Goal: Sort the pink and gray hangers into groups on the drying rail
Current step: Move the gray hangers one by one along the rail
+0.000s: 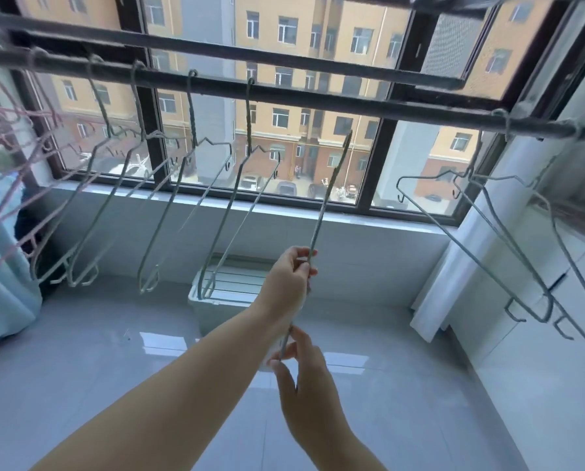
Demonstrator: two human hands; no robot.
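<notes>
Both hands (296,314) grip gray hanger (321,212) below rail (318,100).

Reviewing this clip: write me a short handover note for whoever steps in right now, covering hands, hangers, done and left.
Left hand: pinching the upper part of a gray hanger seen edge-on, its top just below the drying rail, not yet hooked.
Right hand: gripping the same hanger's lower end.
On the rail: a row of gray hangers left of centre; two more gray hangers far right; pink hangers bunched at the far left.
Done: pinks look grouped, though that edge is blurred.
Left: probably hook the held hanger beside the gray row, then bring the two right-hand grays over.
</notes>
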